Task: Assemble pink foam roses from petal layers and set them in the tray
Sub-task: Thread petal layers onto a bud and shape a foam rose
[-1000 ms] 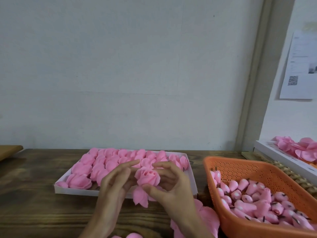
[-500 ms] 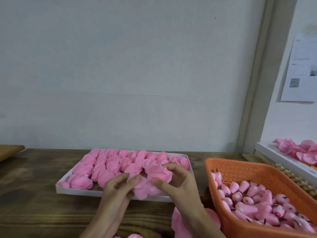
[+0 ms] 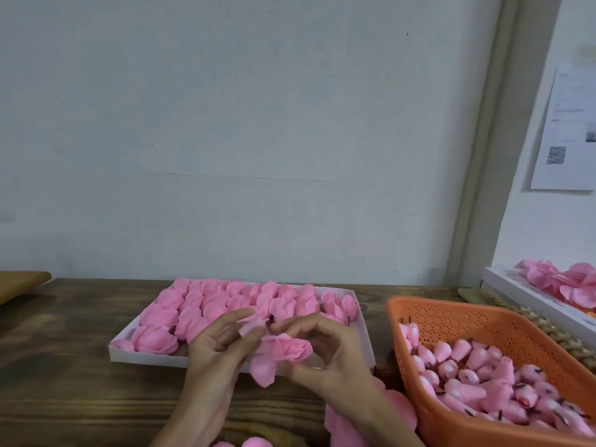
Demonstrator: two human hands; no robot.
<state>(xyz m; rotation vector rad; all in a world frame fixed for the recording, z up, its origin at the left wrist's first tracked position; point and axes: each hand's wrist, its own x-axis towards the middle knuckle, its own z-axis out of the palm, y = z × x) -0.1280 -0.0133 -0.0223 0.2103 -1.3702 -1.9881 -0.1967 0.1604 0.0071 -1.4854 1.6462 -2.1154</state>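
Observation:
A pink foam rose (image 3: 283,350) is held between both hands just in front of the white tray (image 3: 145,355). My left hand (image 3: 219,353) pinches its outer petals on the left side. My right hand (image 3: 325,353) curls round the right side, thumb under the rose. A loose petal hangs down below it. The tray is packed with several finished pink roses (image 3: 225,304). Its front right corner is hidden behind my hands.
An orange perforated basket (image 3: 483,321) of pink rose buds (image 3: 477,372) stands at the right. Loose pink petal layers (image 3: 400,411) lie on the wooden table under my right wrist. A white box of petals (image 3: 567,282) sits at the far right.
Both hands have drawn the rose back from over the tray towards me and turned it, so its centre now faces right. The petals have been worked round the bud.

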